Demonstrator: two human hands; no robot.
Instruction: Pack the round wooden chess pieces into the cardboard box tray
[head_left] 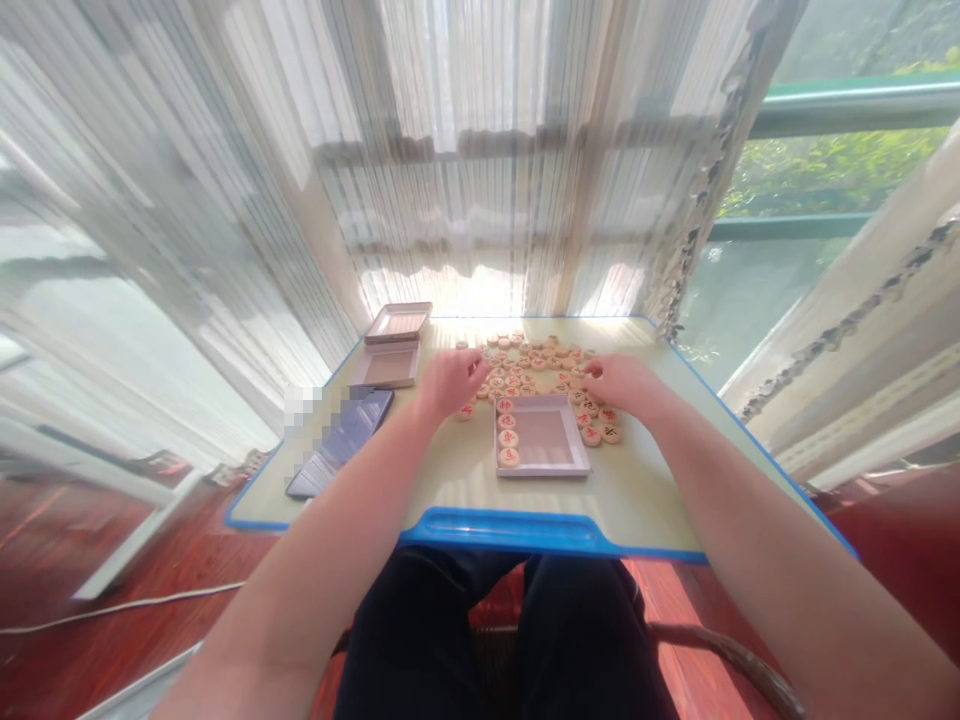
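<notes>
Round wooden Chinese chess pieces (538,363) with red or dark characters lie spread over the far middle of the table. At the left edge of this spread is my left hand (454,380), its fingers curled inward among the pieces; what they hold, if anything, is hidden. On the opposite side my right hand (621,383) has thumb and fingers drawn together at the pieces, and I cannot make out what is between them. Nearer to me lies a shallow open box (546,470). Several red-marked pieces (509,439) form a column along its left side.
Two more shallow box parts, an upper one (400,306) and a lower one (390,383), lie at the back left. A dark phone (341,445) rests on the table's left. The pale table (457,490) has a raised blue front edge (510,524). Curtains (480,180) hang behind.
</notes>
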